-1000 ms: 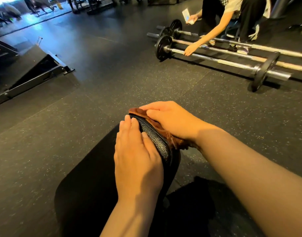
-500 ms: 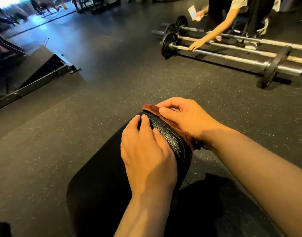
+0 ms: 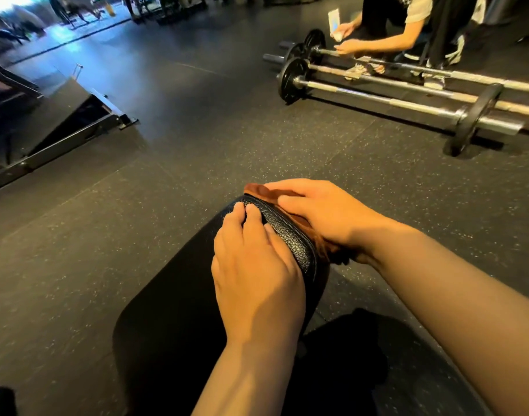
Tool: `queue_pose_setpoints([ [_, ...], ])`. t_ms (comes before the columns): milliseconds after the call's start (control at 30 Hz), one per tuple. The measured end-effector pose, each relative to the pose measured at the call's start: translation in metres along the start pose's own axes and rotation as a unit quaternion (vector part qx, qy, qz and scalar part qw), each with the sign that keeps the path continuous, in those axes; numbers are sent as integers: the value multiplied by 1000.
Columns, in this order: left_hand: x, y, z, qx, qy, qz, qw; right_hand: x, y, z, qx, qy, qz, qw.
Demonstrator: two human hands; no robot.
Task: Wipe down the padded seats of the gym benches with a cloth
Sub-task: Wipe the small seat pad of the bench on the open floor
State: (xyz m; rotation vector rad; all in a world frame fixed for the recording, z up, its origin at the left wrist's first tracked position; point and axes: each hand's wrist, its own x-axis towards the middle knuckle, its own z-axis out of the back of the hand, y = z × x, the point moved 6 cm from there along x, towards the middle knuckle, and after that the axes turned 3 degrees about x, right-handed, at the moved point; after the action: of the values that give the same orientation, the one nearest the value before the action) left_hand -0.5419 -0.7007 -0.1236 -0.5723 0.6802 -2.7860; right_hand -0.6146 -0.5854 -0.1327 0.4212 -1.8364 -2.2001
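Note:
A black padded bench seat (image 3: pixel 173 295) runs from the bottom of the view up to its narrow far end at the centre. My left hand (image 3: pixel 254 265) lies flat on top of the pad near its right edge, fingers straight. A brown cloth (image 3: pixel 299 220) is pressed against the pad's right side edge under my right hand (image 3: pixel 323 217), whose fingers curl over the cloth. Part of the cloth sticks out past my fingertips at the pad's far corner; the rest is hidden under the hand.
Speckled black rubber floor (image 3: pixel 197 151) surrounds the bench. Several barbells (image 3: pixel 392 85) with plates lie at the upper right, where another person (image 3: pixel 407 28) crouches over them. A low slanted black platform (image 3: pixel 62 121) stands at the left.
My right hand has slid the cloth a little along the pad's side edge toward the far end. The left hand stays flat on the pad. The other person's hand has moved along the barbells.

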Motion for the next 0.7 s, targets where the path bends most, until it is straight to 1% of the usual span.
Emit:
queue_pose_setpoints([
  [67, -1, 0, 1, -7, -2, -6, 1000, 2, 0, -2, 12, 16, -6, 1000],
  [133, -2, 1, 2, -10, -14, -8, 1000, -12, -10, 1, 51, -4, -21, 998],
  [200, -5, 2, 1, -12, -27, 10, 1000, -40, -21, 9, 78, -33, -10, 996],
  [267, -7, 0, 2, -10, -51, 15, 999, -62, -29, 12, 124, -40, 2, 991],
  [300, -8, -1, 2, -10, -60, 11, 998, -66, -29, 12, 128, -36, 10, 991],
  [367, -7, 0, 3, -19, -67, 10, 998, -55, -17, 9, 65, -31, 18, 997],
  [433, -5, 1, 2, -32, -53, 12, 998, -31, -1, 4, -1, -24, 14, 1000],
  [467, -5, 1, 3, -36, -46, 8, 998, -18, 4, 1, -16, -19, 9, 1000],
  [533, -4, 1, 5, -31, -32, -2, 999, -5, 7, -4, -3, -3, 15, 1000],
  [600, -4, 4, 3, -23, -16, -7, 1000, -15, 2, -6, 49, 6, 23, 999],
  [700, -8, 6, 3, -36, -12, -3, 999, -57, -6, 5, 46, -30, 78, 995],
])
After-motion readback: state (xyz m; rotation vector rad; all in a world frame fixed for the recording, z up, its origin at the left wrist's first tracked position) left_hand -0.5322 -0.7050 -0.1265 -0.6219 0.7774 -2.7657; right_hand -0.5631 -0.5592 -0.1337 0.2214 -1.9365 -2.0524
